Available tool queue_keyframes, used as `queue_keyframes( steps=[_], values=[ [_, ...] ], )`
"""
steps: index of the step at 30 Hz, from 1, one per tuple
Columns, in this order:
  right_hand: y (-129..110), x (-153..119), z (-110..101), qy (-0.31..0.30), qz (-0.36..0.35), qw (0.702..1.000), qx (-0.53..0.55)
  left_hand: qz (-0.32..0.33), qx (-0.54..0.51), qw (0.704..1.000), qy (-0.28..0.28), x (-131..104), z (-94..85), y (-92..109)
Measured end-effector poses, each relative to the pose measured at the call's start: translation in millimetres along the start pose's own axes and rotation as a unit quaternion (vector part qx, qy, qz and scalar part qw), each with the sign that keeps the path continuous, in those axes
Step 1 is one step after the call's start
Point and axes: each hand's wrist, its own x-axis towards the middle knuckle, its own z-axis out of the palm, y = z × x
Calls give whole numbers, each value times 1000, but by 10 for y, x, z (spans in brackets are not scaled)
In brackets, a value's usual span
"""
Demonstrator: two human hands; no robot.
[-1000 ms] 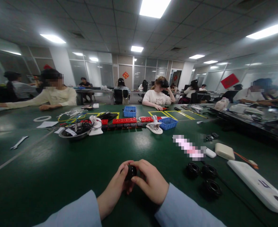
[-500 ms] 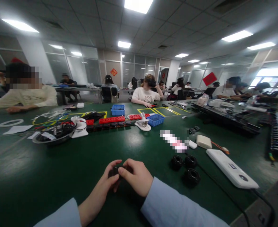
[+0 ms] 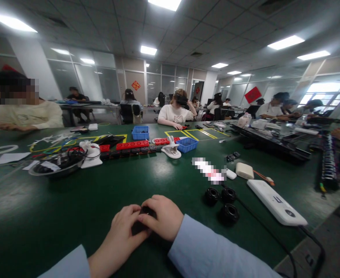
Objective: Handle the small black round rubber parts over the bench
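The rings [image 3: 230, 219] look glossy plastic, the sleeve [image 3: 213, 245] matt cloth, the bowl [image 3: 54, 174] shiny metal; the table [image 3: 162, 173] is smooth (with a soft sheen).

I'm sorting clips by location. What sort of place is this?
Likely a shared workshop or assembly room: people sit around a green table bearing blue bins and loose black ring-shaped parts.

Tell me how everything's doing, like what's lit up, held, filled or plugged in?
Left hand: curled around the black part
Right hand: bent over the black part, gripping it
Black part: held in both hands, mostly hidden
Three black round parts: lying loose from the hands
White device: lying flat, cable at its near end
Metal bowl: filled with dark things
Ceiling lights: on
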Motion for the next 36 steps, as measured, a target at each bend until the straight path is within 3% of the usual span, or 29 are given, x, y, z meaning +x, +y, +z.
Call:
queue_keyframes(
  steps=[7, 15, 20, 25, 28, 31, 34, 36],
  values=[
    [-26, -18, -7, -28, -33, 998, -46, -1, 13, 1000, -12, 19, -12, 38],
    [-39, -25, -128, -82, -67, 994, -10, 11, -12, 999, -47, 38, -64, 49],
    [50, -19, -198, -121, -86, 987, 60, 28, 28, 999, -28, 66, -96, -46],
    [48, -30, -114, -85, -108, 989, 49, 23, 91, 995, -33, 100, -99, -87],
    [-2, -50, -73, -34, -82, 995, 38, 34, 100, 994, -26, 93, -86, -91],
    [-47, -53, -42, 12, 0, 1000, 15, 33, 126, 991, -36, 79, -78, -66],
    [-81, -41, 16, 22, 74, 997, -26, 39, 147, 987, -54, 71, -76, -32],
    [-97, -35, 62, 17, 78, 996, -47, 46, 149, 986, -61, 70, -77, -18]
  ],
)
